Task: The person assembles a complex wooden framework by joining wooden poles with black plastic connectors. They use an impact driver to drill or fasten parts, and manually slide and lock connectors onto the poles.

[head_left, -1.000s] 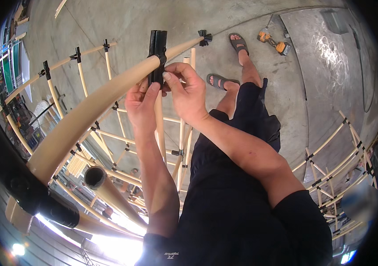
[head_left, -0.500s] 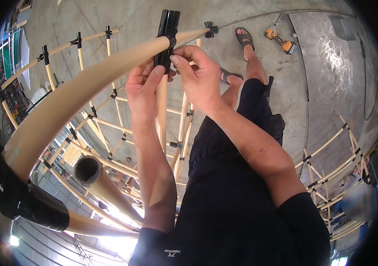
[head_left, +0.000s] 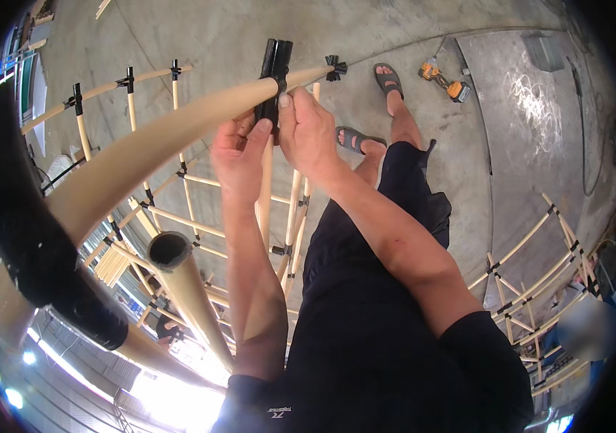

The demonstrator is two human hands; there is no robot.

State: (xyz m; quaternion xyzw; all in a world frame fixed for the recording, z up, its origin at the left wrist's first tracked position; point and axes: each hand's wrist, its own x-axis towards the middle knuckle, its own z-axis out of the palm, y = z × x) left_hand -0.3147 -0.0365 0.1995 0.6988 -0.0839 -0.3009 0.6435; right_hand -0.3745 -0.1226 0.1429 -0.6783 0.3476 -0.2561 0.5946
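Fingers (head_left: 309, 114) of the right hand (head_left: 309, 137) have folded in more tightly since half a second ago, when thumb and forefinger arched wide; they now lie bunched together, the thumb tip higher along the black joint (head_left: 277, 61), close under the spot where the long tan pipe (head_left: 178, 128) crosses it. Whether they are clamped on the joint or on something small is hidden. The left hand (head_left: 241, 157) keeps its grip as before, thumb in front and curled fingers at the far side, clamped on the joint's lower end. Held up above the floor (head_left: 250, 29), the joint sits at the top of an upright tan pipe (head_left: 266, 195).

The whole view has swung slightly: the large black fitting (head_left: 41, 238) close by at left reaches higher, and the open-ended pipe (head_left: 194, 297) appears further up and to the right. Its round mouth shows a dark hollow. Tan pipe emerges from the large fitting's lower end.

An orange drill (head_left: 445, 81) lies on the floor, just beside the left edge of a grey sheet (head_left: 517, 144), near that sheet's upper left corner. Sandalled feet (head_left: 389, 79) stand left of the drill.
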